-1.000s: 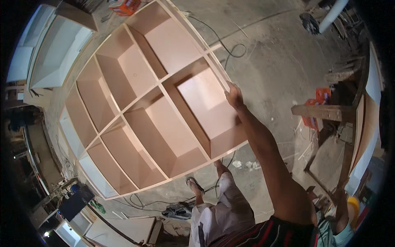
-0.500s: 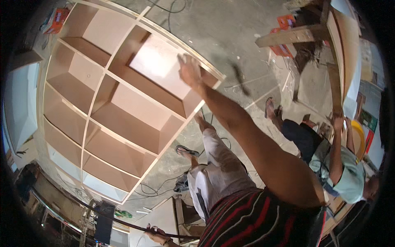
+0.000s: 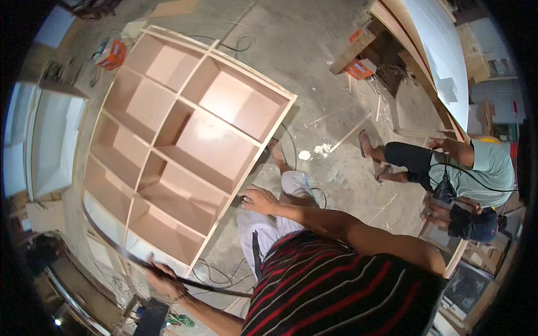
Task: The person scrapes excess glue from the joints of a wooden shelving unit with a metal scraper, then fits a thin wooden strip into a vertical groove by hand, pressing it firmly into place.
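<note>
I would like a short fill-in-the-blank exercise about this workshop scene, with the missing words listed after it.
1. The right hand rests on the edge of the wooden ____ unit lying on the floor.
2. The left hand grips a long dark ____.
3. The person's shirt is dark with ____ stripes.
4. An ____ box sits on the floor beyond the unit.

Missing words: shelf; strip; red; orange

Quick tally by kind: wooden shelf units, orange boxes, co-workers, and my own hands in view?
Wooden shelf unit: 1
Orange boxes: 2
Co-worker: 1
Own hands: 2, left hand gripping dark strip, right hand
Total: 6
</note>
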`<state>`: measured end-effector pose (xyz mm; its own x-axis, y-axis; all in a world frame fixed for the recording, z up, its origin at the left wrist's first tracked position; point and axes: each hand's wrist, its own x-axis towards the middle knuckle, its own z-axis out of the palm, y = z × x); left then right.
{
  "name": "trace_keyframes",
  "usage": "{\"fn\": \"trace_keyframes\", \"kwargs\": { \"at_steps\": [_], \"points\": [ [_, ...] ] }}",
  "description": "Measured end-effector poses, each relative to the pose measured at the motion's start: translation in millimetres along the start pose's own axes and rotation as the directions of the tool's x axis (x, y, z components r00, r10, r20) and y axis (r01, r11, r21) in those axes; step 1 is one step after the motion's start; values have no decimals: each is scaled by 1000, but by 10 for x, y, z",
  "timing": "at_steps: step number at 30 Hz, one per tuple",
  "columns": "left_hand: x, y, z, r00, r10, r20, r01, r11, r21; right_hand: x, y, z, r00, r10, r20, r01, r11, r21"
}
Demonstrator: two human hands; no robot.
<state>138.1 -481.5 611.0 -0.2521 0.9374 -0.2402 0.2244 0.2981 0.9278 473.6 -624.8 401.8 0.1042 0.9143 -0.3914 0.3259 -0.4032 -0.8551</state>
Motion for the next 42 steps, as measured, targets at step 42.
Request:
{"fn": "trace_keyframes", "kwargs": {
  "at_steps": [42],
  "points": [
    [318, 1122, -640, 932, 282, -229, -362, 688, -629, -767, -1952, -1671, 926, -119, 359, 0, 949, 316]
  ]
}}
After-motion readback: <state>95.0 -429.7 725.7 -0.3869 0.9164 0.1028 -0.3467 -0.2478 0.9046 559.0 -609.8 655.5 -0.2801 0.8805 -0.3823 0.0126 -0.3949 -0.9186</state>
